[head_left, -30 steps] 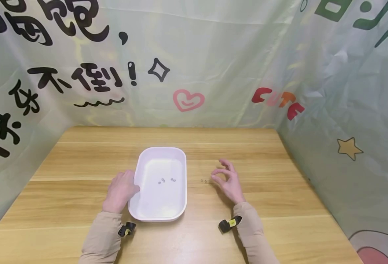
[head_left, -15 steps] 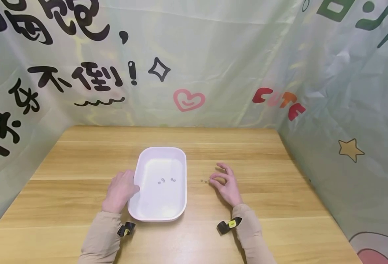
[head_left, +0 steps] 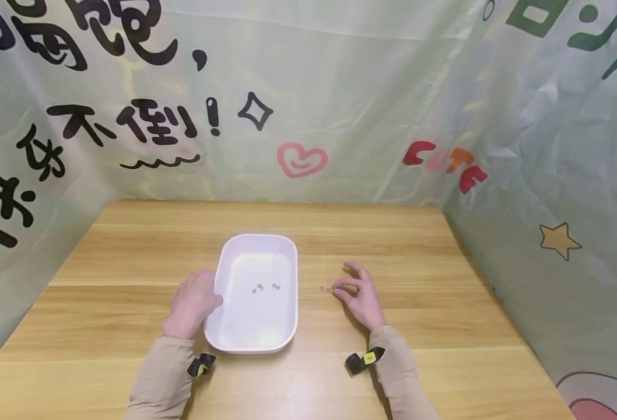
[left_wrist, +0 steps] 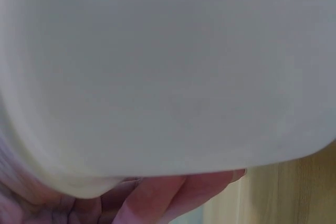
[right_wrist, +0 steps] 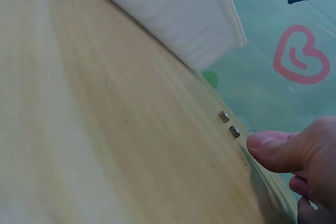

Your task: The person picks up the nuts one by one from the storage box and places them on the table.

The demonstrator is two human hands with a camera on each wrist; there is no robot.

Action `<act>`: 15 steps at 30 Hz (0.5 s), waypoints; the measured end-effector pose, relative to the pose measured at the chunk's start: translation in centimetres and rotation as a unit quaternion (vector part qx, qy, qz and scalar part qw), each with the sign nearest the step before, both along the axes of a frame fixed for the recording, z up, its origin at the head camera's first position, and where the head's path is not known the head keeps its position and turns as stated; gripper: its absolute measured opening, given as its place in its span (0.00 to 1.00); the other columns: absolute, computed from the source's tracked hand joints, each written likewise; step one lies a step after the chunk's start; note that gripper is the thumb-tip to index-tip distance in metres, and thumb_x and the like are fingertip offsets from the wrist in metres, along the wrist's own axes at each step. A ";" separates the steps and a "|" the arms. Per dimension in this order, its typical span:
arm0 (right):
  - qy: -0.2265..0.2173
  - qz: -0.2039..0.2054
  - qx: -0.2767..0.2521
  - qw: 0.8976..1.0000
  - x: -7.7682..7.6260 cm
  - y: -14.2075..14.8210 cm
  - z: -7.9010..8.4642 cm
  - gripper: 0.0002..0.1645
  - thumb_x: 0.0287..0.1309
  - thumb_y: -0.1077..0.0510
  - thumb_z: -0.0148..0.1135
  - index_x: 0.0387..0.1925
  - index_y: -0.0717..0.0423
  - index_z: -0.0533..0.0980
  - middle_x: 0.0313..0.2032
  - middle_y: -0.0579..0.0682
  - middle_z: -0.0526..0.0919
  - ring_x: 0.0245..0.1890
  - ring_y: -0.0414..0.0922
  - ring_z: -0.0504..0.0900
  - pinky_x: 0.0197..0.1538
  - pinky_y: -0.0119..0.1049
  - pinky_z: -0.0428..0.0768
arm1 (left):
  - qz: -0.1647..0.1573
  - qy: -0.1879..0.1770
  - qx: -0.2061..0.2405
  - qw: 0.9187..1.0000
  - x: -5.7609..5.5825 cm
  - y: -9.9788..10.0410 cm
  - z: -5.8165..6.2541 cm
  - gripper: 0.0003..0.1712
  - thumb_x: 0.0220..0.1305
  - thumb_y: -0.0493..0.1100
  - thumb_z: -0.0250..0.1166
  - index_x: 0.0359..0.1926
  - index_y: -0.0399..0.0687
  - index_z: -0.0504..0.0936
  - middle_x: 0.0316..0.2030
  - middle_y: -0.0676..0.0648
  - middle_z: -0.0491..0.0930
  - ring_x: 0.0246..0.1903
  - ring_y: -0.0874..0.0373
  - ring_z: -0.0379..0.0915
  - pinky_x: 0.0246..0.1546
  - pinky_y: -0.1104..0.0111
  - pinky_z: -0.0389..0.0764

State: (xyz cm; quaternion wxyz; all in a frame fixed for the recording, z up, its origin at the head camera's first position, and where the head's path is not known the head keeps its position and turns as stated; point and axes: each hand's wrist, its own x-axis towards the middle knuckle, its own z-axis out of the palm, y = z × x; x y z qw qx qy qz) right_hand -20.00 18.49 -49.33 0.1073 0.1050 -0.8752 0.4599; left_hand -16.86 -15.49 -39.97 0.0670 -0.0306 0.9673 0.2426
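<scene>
My left hand (head_left: 190, 303) grips the left rim of a white plastic tray (head_left: 251, 326). From the left wrist, the tray's outer side (left_wrist: 173, 87) fills most of the view, with fingers (left_wrist: 152, 198) curled below it. Several tiny metal nuts (head_left: 259, 286) lie in the middle of the tray. Right of the tray, my right hand (head_left: 360, 297) is down at the tabletop, thumb and index finger pinching a nut mostly hidden by the fingertips. Two more hex nuts, a farther one (right_wrist: 224, 116) and a nearer one (right_wrist: 234, 131), lie just beyond those fingertips.
The wooden table (head_left: 419, 262) stretches around the tray and both hands. A printed cloth (head_left: 340, 87) hangs along the back and both sides. Each wrist wears a small black camera, one on the left (head_left: 201, 365) and one on the right (head_left: 363, 360).
My right hand has moved slightly left and down to the rightmost nut in the row, and its thumb and index fingertips have closed together there. The left hand and tray stay put.
</scene>
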 end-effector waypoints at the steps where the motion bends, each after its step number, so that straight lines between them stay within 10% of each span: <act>1: -0.001 0.000 0.004 1.000 0.1 0.0 0.1 0.05 0.42 0.60 0.66 0.27 0.49 0.80 0.60 0.53 0.64 0.64 0.53 0.54 0.64 0.56 0.50 | 0.000 0.001 -0.001 1.000 0.0 0.0 0.0 0.08 0.44 0.34 0.57 0.29 0.36 0.75 0.22 0.45 0.73 0.20 0.55 0.68 0.16 0.69 0.67; 15: -0.002 -0.002 0.029 1.000 0.1 -0.3 0.2 0.05 0.42 0.61 0.66 0.27 0.50 0.81 0.60 0.54 0.65 0.63 0.53 0.55 0.63 0.56 0.52 | 0.003 -0.001 0.002 1.000 -0.1 -0.1 -0.1 0.08 0.45 0.35 0.57 0.30 0.36 0.75 0.22 0.44 0.73 0.20 0.55 0.69 0.16 0.69 0.68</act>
